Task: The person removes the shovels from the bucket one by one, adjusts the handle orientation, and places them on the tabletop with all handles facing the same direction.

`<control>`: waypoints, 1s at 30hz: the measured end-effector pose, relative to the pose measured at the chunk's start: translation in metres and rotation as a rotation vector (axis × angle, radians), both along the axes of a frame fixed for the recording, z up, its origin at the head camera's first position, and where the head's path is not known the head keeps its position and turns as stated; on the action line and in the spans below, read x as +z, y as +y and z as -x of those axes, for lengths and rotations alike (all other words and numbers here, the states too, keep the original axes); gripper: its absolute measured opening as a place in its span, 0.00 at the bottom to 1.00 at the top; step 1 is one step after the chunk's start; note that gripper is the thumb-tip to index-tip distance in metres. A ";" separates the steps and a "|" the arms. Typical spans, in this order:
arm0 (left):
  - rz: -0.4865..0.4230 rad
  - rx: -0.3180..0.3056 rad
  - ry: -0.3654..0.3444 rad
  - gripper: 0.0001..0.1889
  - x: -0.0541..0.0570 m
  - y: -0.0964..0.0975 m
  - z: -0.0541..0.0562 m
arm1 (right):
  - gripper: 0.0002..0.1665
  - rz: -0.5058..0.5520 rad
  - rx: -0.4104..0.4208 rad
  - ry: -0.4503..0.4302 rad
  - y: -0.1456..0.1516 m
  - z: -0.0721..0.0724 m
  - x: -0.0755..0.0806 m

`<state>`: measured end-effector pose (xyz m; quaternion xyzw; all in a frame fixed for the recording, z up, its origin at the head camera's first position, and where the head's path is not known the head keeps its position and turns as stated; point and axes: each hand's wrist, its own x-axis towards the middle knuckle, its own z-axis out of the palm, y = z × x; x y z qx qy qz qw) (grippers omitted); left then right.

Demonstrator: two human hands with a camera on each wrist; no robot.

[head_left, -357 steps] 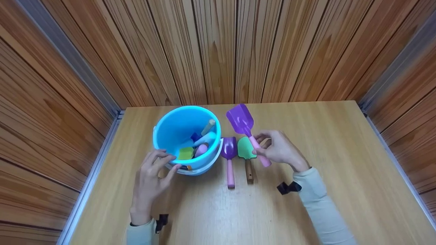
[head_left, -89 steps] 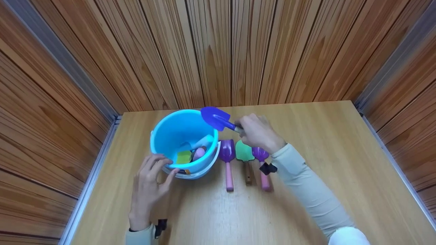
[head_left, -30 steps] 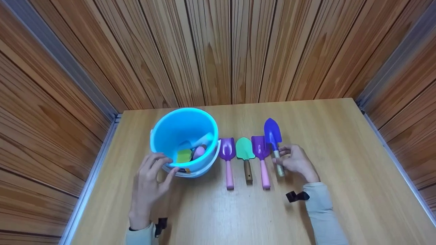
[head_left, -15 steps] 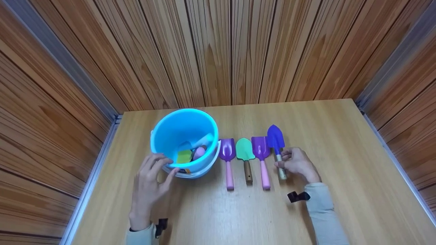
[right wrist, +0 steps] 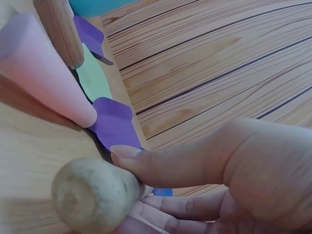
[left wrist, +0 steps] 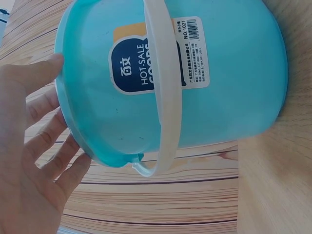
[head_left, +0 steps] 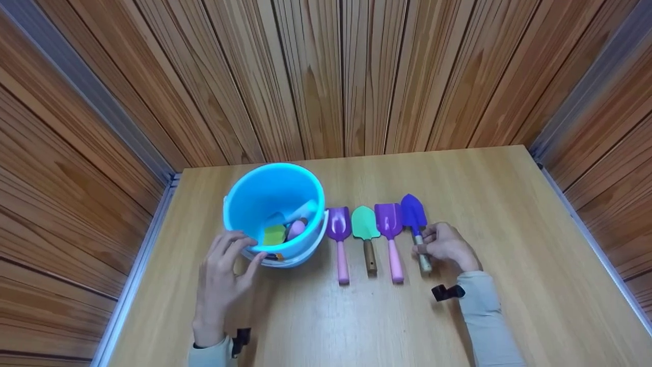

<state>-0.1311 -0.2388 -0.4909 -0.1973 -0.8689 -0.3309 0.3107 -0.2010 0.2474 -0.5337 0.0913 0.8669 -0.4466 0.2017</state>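
Note:
My left hand (head_left: pixel 221 285) holds the near left rim of a blue bucket (head_left: pixel 270 186). In the left wrist view, its thumb and fingers (left wrist: pixel 48 66) meet at the rim, and the white bucket handle (left wrist: pixel 168 92) hangs over a label. At the right end of a row of tools, my right hand (head_left: pixel 448 247) pinches the pale wooden handle of a blue trowel (head_left: pixel 413 211). That handle's end (right wrist: pixel 83 195) looms close in the right wrist view. To its left lie a purple shovel (head_left: pixel 388 219) with pink handle, a green trowel (head_left: pixel 364 223) and another purple shovel (head_left: pixel 338 223).
Inside the bucket are a yellow-green block (head_left: pixel 274 234), a pink rounded piece (head_left: pixel 296 229) and a light blue piece (head_left: pixel 304 210). The wooden table (head_left: pixel 326 326) meets wood-panelled walls (head_left: pixel 326 76) at the back and both sides.
Earlier my right hand set a purple shovel beside the green trowel. Then the blue trowel came out of the bucket and moved right, lowering toward the table at the row's end. My left hand stayed.

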 end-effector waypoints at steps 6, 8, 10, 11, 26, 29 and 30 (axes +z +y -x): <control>0.010 0.010 -0.004 0.17 0.000 0.000 -0.001 | 0.29 0.007 -0.004 -0.018 0.001 0.000 -0.003; 0.005 0.009 -0.002 0.17 0.000 0.000 -0.001 | 0.30 0.005 -0.010 -0.033 0.001 0.000 -0.003; -0.003 0.006 -0.001 0.17 0.000 0.000 -0.001 | 0.31 -0.007 -0.019 -0.050 0.001 -0.001 -0.004; -0.006 0.005 -0.004 0.17 0.000 0.000 -0.001 | 0.32 -0.008 -0.022 -0.054 0.001 -0.001 -0.004; 0.019 0.020 -0.004 0.18 -0.001 0.001 0.000 | 0.31 -0.006 -0.015 -0.031 0.002 -0.002 -0.006; 0.000 0.012 -0.015 0.17 0.000 0.001 -0.001 | 0.28 -0.053 -0.020 -0.044 0.000 -0.004 -0.004; -0.006 0.010 -0.017 0.17 0.001 0.001 -0.001 | 0.26 -0.066 -0.018 -0.048 -0.001 -0.005 -0.003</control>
